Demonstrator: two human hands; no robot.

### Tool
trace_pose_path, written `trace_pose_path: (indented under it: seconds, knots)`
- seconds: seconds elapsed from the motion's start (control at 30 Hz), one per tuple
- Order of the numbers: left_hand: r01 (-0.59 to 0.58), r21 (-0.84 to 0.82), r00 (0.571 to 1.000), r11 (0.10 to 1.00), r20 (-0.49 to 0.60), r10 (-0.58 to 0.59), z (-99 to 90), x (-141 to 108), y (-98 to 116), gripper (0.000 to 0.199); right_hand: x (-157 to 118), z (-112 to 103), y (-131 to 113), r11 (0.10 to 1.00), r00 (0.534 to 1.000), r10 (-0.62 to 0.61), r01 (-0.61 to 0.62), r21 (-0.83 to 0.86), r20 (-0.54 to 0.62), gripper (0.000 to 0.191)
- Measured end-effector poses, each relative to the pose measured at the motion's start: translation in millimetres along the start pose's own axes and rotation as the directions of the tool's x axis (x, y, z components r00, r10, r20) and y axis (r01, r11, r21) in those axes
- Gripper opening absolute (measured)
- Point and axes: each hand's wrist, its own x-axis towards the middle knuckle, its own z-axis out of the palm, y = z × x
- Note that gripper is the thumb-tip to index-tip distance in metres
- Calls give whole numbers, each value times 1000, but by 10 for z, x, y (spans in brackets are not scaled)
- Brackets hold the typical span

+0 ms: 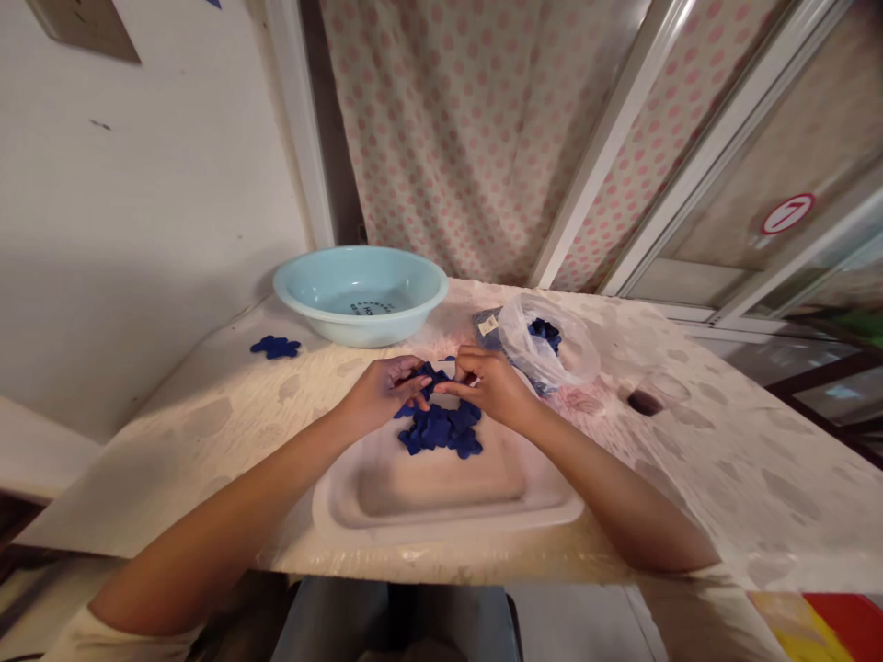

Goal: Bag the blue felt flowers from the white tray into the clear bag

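Observation:
My left hand (pixel 383 393) and my right hand (pixel 487 386) meet above a white plastic tray (pixel 448 524). Between their fingertips, both pinch a dark blue flower-shaped cut-out (pixel 431 379). Just below my hands, a heap of similar blue pieces (pixel 436 430) lies at the tray's far end. Beyond my right hand sits a clear plastic bag (pixel 544 342) holding more blue pieces. Another small cluster of blue pieces (pixel 276 347) lies on the table to the far left.
A pale blue plastic basin (pixel 360 294) stands at the back of the table, which has a mottled cream cover (pixel 731 478). A small dark-blue packet (pixel 487 326) lies behind the bag. A wall rises at left, and a polka-dot curtain (pixel 448 138) hangs behind.

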Motion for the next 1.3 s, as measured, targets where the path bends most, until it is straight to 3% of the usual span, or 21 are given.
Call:
trace_pose_path:
  seconds: [0.13, 0.33, 0.57, 0.77, 0.87, 1.0, 1.17, 1.3]
  knots:
    - [13, 7, 998, 1000, -55, -13, -21, 22, -39, 22, -6, 24, 31, 995, 996, 90, -90, 46, 3, 46]
    - [6, 29, 996, 1000, -89, -3, -39, 34, -63, 22, 34, 33, 77, 987, 996, 84, -86, 136, 25, 31]
    - [-5, 94, 992, 996, -126, 17, -60, 30, -76, 22, 16, 11, 52, 996, 995, 89, -90, 18, 49, 27]
    - [-36, 143, 988, 989, -145, 57, -58, 18, -58, 23, -9, 21, 38, 973, 963, 229, -223, -56, 140, 37]
    - [-79, 177, 987, 981, -123, 102, -54, 20, -55, 21, -1, 20, 43, 989, 982, 147, -149, 5, 122, 28]
    - [-80, 98, 991, 992, -97, 89, -41, 24, -72, 20, 10, 27, 71, 993, 998, -33, 25, 118, 61, 20]
    - [-46, -28, 988, 999, -146, 42, -10, 20, -47, 29, 8, 24, 73, 985, 997, -38, 26, 170, 63, 10]
    - [-43, 33, 993, 999, -105, 47, 6, 0, 1, 18, 7, 4, 35, 996, 999, -23, 19, 92, 40, 14]
